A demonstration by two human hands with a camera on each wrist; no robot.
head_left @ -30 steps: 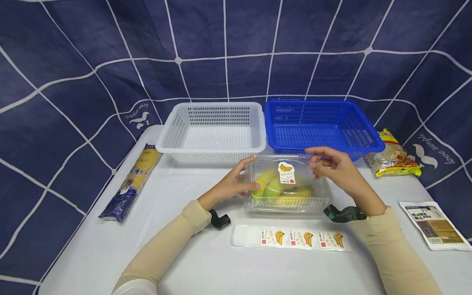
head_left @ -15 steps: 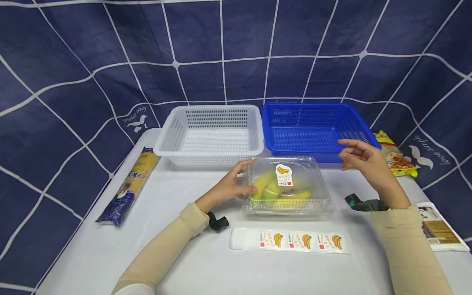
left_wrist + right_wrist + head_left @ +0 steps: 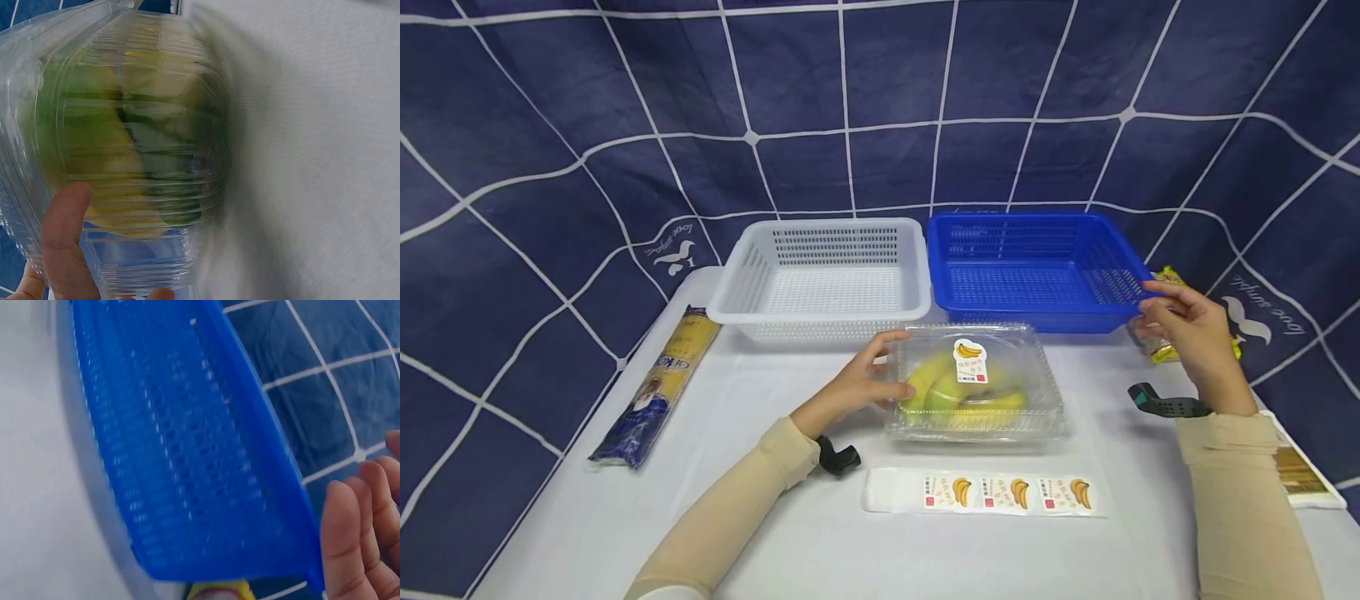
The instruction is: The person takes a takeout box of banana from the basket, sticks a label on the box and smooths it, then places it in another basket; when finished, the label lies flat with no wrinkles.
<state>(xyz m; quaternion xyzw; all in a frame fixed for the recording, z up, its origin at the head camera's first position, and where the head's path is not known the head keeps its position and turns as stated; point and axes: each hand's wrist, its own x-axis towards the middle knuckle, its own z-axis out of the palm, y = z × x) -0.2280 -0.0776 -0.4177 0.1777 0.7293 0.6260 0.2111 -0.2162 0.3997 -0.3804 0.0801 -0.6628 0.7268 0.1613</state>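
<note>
A clear plastic clamshell box [image 3: 1030, 367] of bananas [image 3: 951, 396] lies on the white table, its lid down. On the lid is a white banana sticker [image 3: 972, 362]. My left hand [image 3: 861, 383] grips the box's left end; in the left wrist view the thumb [image 3: 67, 234] presses on the box beside the ribbed wall. At the front right corner of the blue basket [image 3: 1030, 321], my right hand [image 3: 1198, 337] holds nothing, its fingers loosely bent. In the right wrist view those fingers [image 3: 344, 544] are close beside the basket's rim; whether they touch it I cannot tell.
A strip of banana stickers [image 3: 985, 492] lies in front of the box. Behind stands a white basket [image 3: 820, 317], left of the blue one. A pasta packet [image 3: 658, 387] lies left; a yellow food bag [image 3: 1165, 350] and a white-and-brown packet [image 3: 1303, 475] lie right, partly hidden.
My right hand has let go of the box's lid and moved right to the blue basket's corner. My left hand stays on the box. The view has shifted slightly.
</note>
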